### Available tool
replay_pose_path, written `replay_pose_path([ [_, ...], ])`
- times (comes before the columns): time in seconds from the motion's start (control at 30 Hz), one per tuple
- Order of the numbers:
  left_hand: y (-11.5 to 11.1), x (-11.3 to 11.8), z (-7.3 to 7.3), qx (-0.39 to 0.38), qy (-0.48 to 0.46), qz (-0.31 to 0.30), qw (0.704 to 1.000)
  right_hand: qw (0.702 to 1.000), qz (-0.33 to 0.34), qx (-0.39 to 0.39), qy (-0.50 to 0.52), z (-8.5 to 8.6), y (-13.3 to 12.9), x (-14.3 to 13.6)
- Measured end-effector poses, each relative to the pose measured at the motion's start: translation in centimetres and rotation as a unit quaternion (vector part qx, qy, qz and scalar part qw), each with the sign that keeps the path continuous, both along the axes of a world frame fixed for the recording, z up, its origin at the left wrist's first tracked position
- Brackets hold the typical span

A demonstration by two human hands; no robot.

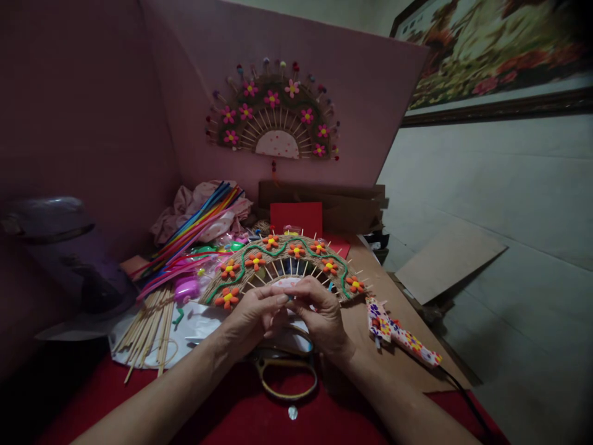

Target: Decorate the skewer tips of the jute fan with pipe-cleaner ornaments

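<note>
Here, fan (296,250); alongside, plastic packets (186,288).

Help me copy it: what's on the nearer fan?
The fan bears orange flowers and a wavy green strip; the left hand and right hand partly hide its lower middle.

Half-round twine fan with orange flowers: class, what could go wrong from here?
The gold-handled scissors lie beneath both hands, so a wrist might snag them. The flower-patterned corded tool, seemingly a glue gun, sits by the fan; if hot, it might scorch the twine. Thin wooden sticks jutting past the fan's rim could snap if knocked.
</note>
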State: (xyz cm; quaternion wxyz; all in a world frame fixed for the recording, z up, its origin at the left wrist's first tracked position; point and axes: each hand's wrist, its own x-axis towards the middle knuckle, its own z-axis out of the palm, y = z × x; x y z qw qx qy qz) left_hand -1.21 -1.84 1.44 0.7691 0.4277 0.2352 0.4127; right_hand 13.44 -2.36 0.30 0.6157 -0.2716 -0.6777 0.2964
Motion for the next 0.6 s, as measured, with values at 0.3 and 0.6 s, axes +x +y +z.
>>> replay_pose_path([
  [0.3,0.09,-0.09,-0.24,-0.015,-0.009,0.004,1.0,1.0,0.008,-0.002,0.023,-0.05,-0.06,0.01],
  [0.6,0.0,0.0,-0.23,-0.012,-0.004,0.016,1.0,0.999,0.007,-0.019,0.029,-0.23,-0.01,0.01],
])
